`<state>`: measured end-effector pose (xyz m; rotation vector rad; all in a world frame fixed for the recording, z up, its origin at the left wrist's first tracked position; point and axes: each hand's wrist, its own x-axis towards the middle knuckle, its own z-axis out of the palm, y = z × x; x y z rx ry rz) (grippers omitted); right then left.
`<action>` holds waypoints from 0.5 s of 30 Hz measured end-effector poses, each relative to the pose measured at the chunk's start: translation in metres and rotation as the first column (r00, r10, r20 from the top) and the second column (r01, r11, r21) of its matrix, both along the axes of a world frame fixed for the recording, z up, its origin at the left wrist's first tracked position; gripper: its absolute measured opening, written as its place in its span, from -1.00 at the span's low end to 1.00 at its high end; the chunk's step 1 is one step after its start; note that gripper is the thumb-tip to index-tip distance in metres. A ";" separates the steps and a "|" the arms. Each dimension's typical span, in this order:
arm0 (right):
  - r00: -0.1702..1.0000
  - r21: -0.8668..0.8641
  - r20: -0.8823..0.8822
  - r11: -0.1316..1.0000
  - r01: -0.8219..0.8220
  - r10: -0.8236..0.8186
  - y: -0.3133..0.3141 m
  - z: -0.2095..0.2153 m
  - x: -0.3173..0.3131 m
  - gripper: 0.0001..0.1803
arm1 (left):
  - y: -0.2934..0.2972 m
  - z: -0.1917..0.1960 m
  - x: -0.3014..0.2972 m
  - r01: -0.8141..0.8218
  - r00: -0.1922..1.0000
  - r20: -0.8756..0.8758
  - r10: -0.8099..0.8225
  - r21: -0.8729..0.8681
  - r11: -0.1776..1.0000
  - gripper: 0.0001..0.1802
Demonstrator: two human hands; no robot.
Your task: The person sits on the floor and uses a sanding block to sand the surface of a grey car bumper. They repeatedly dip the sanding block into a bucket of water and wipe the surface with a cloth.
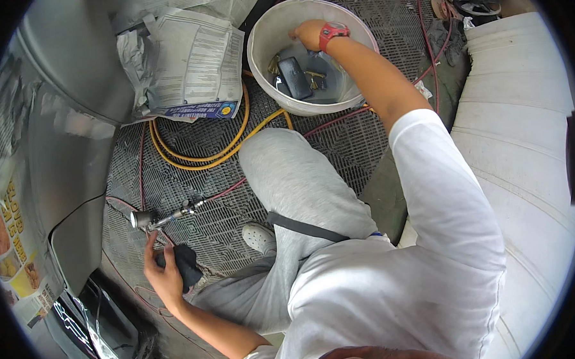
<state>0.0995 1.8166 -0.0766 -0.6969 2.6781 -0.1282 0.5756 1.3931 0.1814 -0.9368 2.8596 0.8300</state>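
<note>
From far away, I had the right hand (307,35) inside the white bucket (262,44), over by its far wall. The fingers were bent and pointed left, and I could not tell if they pinched anything. A black block (293,78) sat in the bucket's gray water (337,89), closer to me than that hand.

The left hand (163,275) was low down, well to the left of the bucket and nearer to me. Its fingers were partly spread. A black pad (187,266) was right by the thumb, but I could not tell if the hand gripped it or only sat next to it. Just past the fingertips lay what looked like a spray gun (167,217), on the bucket's near left side, with a red hose (227,189) on it.

To do the bucket part well, I judged it best to go slow so the water did not splash. The red watch (334,34) needed to stay dry, and the arm needed to keep its weight off the bucket's rim. Anything wet was best left to drip over the bucket, away from the gun.
</note>
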 end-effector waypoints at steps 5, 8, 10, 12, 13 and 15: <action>0.991 0.241 0.104 0.969 0.054 -0.082 -0.007 -0.042 -0.001 -0.50 | 0.009 0.010 0.044 -0.080 0.994 -0.073 0.076 -0.065 0.995 -0.54; 0.967 0.225 0.218 0.971 0.084 -0.135 -0.002 -0.077 0.019 -0.55 | 0.025 0.010 0.051 -0.183 0.982 -0.052 0.181 -0.025 0.983 -0.55; 0.947 0.291 0.306 0.957 0.006 -0.099 0.000 -0.095 0.025 -0.56 | 0.036 0.011 0.047 -0.247 0.969 -0.013 0.247 0.030 0.969 -0.56; 0.936 0.334 0.345 0.941 -0.050 -0.073 -0.003 -0.100 0.021 -0.56 | 0.039 0.004 0.047 -0.253 0.967 -0.027 0.254 0.044 0.966 -0.57; 0.938 0.338 0.339 0.940 -0.055 -0.067 -0.007 -0.097 0.019 -0.57 | 0.041 0.000 0.048 -0.260 0.964 -0.037 0.262 0.052 0.964 -0.57; 0.969 0.266 0.221 0.963 0.046 -0.107 -0.009 -0.082 0.013 -0.58 | 0.042 -0.005 0.050 -0.297 0.955 0.008 0.297 0.068 0.953 -0.57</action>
